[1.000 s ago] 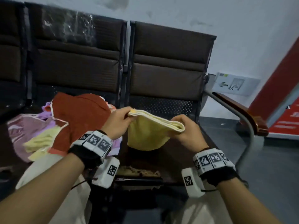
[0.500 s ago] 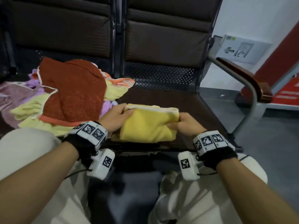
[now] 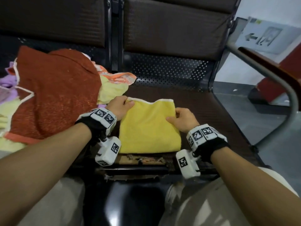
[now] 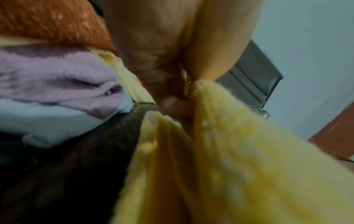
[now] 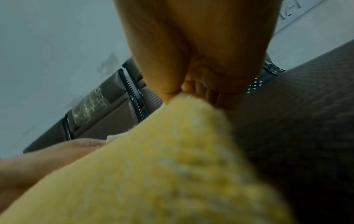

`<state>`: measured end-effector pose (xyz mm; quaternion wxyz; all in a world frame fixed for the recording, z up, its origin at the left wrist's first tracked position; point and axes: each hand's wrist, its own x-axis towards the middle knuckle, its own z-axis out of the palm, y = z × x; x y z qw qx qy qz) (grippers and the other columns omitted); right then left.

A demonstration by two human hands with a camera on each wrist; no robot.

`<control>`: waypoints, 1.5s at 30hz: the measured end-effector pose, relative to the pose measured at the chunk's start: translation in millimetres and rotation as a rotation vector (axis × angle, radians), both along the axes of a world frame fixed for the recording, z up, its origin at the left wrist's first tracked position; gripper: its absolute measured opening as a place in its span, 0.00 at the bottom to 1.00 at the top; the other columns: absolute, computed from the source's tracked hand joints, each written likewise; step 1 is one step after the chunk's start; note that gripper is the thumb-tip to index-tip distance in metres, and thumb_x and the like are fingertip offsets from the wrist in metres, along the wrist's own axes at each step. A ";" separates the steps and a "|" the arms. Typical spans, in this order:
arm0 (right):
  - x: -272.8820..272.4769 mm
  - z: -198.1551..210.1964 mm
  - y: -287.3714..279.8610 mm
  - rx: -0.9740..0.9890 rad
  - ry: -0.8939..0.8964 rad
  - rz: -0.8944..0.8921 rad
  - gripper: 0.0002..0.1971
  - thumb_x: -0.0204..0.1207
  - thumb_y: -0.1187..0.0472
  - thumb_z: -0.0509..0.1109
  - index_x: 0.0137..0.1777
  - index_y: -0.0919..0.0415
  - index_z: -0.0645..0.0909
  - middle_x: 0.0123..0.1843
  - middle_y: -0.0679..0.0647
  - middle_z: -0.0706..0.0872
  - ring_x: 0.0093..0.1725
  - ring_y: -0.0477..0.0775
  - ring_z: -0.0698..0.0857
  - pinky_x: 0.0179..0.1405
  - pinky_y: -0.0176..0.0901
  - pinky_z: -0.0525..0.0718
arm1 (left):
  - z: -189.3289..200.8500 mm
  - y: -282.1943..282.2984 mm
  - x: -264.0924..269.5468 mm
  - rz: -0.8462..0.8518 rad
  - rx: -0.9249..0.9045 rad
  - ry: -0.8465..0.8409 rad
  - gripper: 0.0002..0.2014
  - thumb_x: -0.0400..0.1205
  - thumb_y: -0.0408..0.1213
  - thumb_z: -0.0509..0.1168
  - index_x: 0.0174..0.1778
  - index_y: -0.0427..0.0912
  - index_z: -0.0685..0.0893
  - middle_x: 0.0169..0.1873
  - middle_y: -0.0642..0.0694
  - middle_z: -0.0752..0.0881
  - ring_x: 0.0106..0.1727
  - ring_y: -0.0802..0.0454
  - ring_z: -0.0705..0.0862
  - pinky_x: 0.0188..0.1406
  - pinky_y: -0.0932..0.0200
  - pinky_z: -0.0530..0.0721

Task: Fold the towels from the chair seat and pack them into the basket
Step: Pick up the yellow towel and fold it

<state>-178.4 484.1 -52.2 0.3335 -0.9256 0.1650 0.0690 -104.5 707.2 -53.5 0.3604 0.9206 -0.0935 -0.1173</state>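
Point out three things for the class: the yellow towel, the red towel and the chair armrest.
yellow towel (image 3: 149,128): head view, middle of its folded top face.
red towel (image 3: 53,95): head view, centre of the cloth on the pile.
chair armrest (image 3: 267,65): head view, its wooden top.

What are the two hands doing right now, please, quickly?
Left hand: pinches the yellow towel at its far left corner.
Right hand: pinches the same towel at its right edge.

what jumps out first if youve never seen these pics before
The bright yellow towel lies folded on the dark chair seat, its far corners pinched by the left hand and right hand. Left of it sits a heap topped by a rust-red towel.
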 end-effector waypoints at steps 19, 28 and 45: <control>-53.6 10.7 21.5 -0.599 0.114 0.768 0.28 0.70 0.56 0.71 0.72 0.50 0.70 0.67 0.51 0.75 0.64 0.59 0.78 0.58 0.50 0.80 | -7.0 6.1 -70.5 -0.462 0.128 -0.113 0.15 0.79 0.47 0.67 0.60 0.46 0.82 0.57 0.46 0.76 0.63 0.49 0.76 0.69 0.53 0.71; -40.9 35.8 20.1 -0.502 0.051 0.701 0.06 0.75 0.61 0.67 0.51 0.58 0.79 0.39 0.48 0.76 0.52 0.60 0.82 0.42 0.42 0.71 | 6.1 7.2 -73.9 -0.653 0.552 -0.253 0.15 0.83 0.40 0.58 0.65 0.43 0.72 0.60 0.42 0.79 0.63 0.42 0.76 0.61 0.50 0.72; 25.6 13.1 -8.4 0.204 0.244 0.188 0.06 0.80 0.63 0.68 0.52 0.54 0.74 0.45 0.52 0.79 0.40 0.48 0.82 0.25 0.36 0.81 | 11.1 3.8 11.3 -0.532 0.371 -0.072 0.08 0.85 0.40 0.59 0.56 0.42 0.77 0.45 0.49 0.75 0.51 0.49 0.76 0.47 0.60 0.72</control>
